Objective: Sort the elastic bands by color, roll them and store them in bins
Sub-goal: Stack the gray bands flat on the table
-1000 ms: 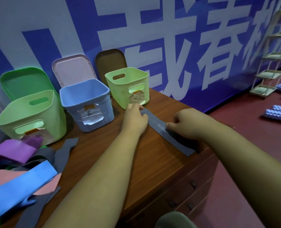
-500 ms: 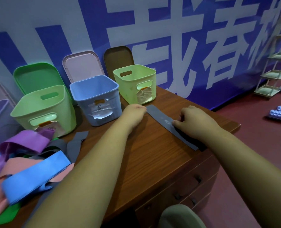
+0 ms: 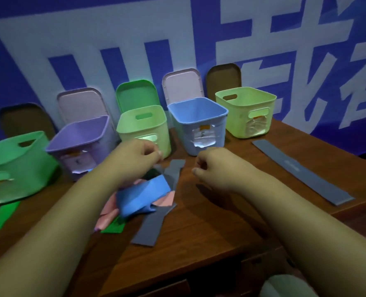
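So both hands are hovering over the middle of the wooden table (image 3: 220,236), either side of the top of the band pile. The left hand (image 3: 139,155) has its fingers curled with the tips up against the thumb, right above the pile, but it's too blurry to tell if it's pinching a band or just air. The right hand (image 3: 214,166) is curled into a loose fist with nothing in it. The pile itself is a mess: a blue band (image 3: 141,196) folded on top, a pink band (image 3: 167,199) poking out under it, a long grey band (image 3: 154,224) running toward the front edge, and a green band (image 3: 113,228) at the bottom. Over by the right edge one more grey strip (image 3: 302,170) lies flat on its own, well apart from the pile. Along the back edge there's a row of open bins: green bin (image 3: 14,168) at the far left, then purple bin (image 3: 81,140), light green bin (image 3: 143,127), blue bin (image 3: 199,123), and a yellow-green bin (image 3: 246,110) nearest the back right corner. Lids (image 3: 182,86) lean on the wall behind them.
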Demonstrator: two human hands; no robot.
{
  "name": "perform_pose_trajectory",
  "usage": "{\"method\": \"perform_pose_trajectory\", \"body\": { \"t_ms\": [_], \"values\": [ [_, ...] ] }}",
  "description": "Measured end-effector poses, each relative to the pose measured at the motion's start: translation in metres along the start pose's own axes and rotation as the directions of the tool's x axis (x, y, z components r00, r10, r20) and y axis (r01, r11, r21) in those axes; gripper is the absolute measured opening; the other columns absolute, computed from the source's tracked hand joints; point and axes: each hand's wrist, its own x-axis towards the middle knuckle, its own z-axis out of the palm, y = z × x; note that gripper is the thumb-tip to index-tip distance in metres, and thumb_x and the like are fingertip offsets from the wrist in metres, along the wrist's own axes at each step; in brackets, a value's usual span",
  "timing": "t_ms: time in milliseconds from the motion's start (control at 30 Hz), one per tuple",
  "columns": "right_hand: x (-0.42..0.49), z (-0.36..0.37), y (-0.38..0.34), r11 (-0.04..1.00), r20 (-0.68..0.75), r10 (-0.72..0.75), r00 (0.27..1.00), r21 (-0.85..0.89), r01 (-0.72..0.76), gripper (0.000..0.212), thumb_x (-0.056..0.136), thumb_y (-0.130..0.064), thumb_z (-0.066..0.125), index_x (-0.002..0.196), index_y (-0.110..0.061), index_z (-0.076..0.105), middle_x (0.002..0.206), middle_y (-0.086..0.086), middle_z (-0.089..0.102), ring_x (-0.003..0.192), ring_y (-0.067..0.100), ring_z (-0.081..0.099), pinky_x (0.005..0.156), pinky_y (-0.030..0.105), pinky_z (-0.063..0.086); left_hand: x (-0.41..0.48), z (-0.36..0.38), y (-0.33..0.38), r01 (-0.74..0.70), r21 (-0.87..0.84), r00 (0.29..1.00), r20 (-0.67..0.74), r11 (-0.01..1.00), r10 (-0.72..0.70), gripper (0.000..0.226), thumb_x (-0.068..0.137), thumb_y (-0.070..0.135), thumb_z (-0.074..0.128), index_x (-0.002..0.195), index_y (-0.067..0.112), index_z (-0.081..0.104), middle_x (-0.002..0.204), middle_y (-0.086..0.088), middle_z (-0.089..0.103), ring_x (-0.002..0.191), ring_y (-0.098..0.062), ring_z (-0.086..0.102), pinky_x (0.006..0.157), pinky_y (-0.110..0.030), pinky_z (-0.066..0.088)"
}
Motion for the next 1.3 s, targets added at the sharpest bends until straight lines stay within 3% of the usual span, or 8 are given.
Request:
{"method": "perform_pose_trajectory", "body": {
  "t_ms": [133, 300, 533, 667, 800, 1100, 1233, 1300],
  "values": [
    [0.027, 0.028, -0.040, 0.998, 0.037, -0.059, 0.998, 0.009, 0.059, 0.016, 0.099, -0.035, 0.061, 0.090, -0.022, 0.065, 0.097, 0.004, 0.065, 0.094, 0.028, 0.063, 0.079, 0.040, 0.054, -0.029, -0.011, -0.033, -0.107, 0.153, 0.993, 0.066, 0.982, 0.098, 0.013, 0.099, 0.032, 0.069, 0.107, 0.025, 0.076, 0.104, 0.009, 0.074, 0.098, -0.012, 0.068, 0.092, -0.034, 0.054],
    [0.060, 0.058, -0.046, 0.968, 0.028, 0.249, 0.968, 0.000, -0.249, 0.034, 0.104, -0.040, 0.054, 0.109, -0.012, 0.072, 0.112, 0.015, 0.070, 0.098, 0.036, 0.063, 0.080, 0.037, 0.048, -0.040, 0.015, -0.051, -0.242, 0.225, 0.966, 0.143, 0.944, 0.214, 0.042, 0.095, 0.050, 0.070, 0.132, 0.033, 0.064, 0.127, 0.012, 0.058, 0.119, -0.009, 0.053, 0.104, -0.032, 0.045],
    [0.069, 0.083, -0.033, 0.928, -0.029, 0.374, 0.927, 0.025, -0.373, 0.051, 0.096, -0.065, 0.060, 0.075, -0.019, 0.065, 0.080, 0.002, 0.065, 0.081, 0.028, 0.062, 0.067, 0.036, 0.047, -0.041, 0.040, -0.063, -0.200, 0.226, 0.978, -0.009, 0.953, 0.207, 0.041, 0.093, 0.061, 0.064, 0.129, 0.041, 0.062, 0.125, 0.019, 0.059, 0.120, -0.011, 0.050, 0.104, -0.041, 0.041],
    [0.069, 0.080, -0.028, 0.914, -0.074, 0.384, 0.920, 0.169, -0.368, 0.033, 0.094, -0.048, 0.069, 0.078, -0.019, 0.064, 0.083, 0.000, 0.067, 0.086, 0.026, 0.063, 0.067, 0.035, 0.045, -0.042, 0.035, -0.074, -0.190, 0.209, 0.981, 0.005, 0.959, 0.193, 0.042, 0.092, 0.056, 0.065, 0.131, 0.040, 0.062, 0.128, 0.019, 0.063, 0.117, -0.013, 0.054, 0.103, -0.041, 0.044],
    [0.063, 0.066, -0.026, 0.879, -0.273, 0.366, 0.890, 0.414, -0.234, 0.016, 0.091, -0.024, 0.068, 0.081, -0.017, 0.058, 0.079, -0.002, 0.063, 0.073, 0.012, 0.056, 0.058, 0.028, 0.038, -0.045, 0.035, -0.073, -0.159, 0.252, 0.985, -0.031, 0.955, 0.172, 0.040, 0.094, 0.052, 0.066, 0.132, 0.040, 0.060, 0.128, 0.018, 0.065, 0.115, -0.013, 0.053, 0.101, -0.039, 0.045],
    [0.039, 0.041, -0.031, 0.880, -0.804, 0.094, 0.587, 0.343, 0.330, 0.020, 0.100, -0.006, 0.067, 0.085, -0.006, 0.052, 0.087, 0.010, 0.052, 0.079, 0.023, 0.048, 0.070, 0.028, 0.041, -0.049, 0.043, -0.067, -0.178, 0.317, 0.963, -0.139, 0.931, 0.232, 0.052, 0.089, 0.052, 0.071, 0.136, 0.036, 0.054, 0.125, 0.011, 0.051, 0.115, -0.018, 0.047, 0.096, -0.036, 0.040],
    [0.040, 0.050, -0.034, 0.846, -0.624, 0.028, 0.781, 0.432, 0.314, 0.022, 0.098, -0.017, 0.075, 0.086, -0.013, 0.056, 0.086, 0.005, 0.057, 0.080, 0.025, 0.057, 0.069, 0.041, 0.049, -0.048, 0.040, -0.059, -0.292, 0.298, 0.931, -0.131, 0.909, 0.342, 0.050, 0.086, 0.046, 0.075, 0.131, 0.039, 0.054, 0.124, 0.019, 0.052, 0.119, -0.010, 0.048, 0.097, -0.030, 0.036],
    [0.040, 0.059, -0.043, 0.806, -0.454, -0.003, 0.891, 0.526, 0.270, 0.024, 0.096, -0.022, 0.079, 0.085, -0.021, 0.058, 0.084, 0.001, 0.060, 0.077, 0.024, 0.062, 0.065, 0.039, 0.051, -0.048, 0.039, -0.054, -0.286, 0.107, 0.941, -0.155, 0.952, 0.300, 0.043, 0.092, 0.044, 0.071, 0.133, 0.041, 0.056, 0.126, 0.023, 0.057, 0.121, -0.004, 0.053, 0.103, -0.031, 0.045]
  ]
}}
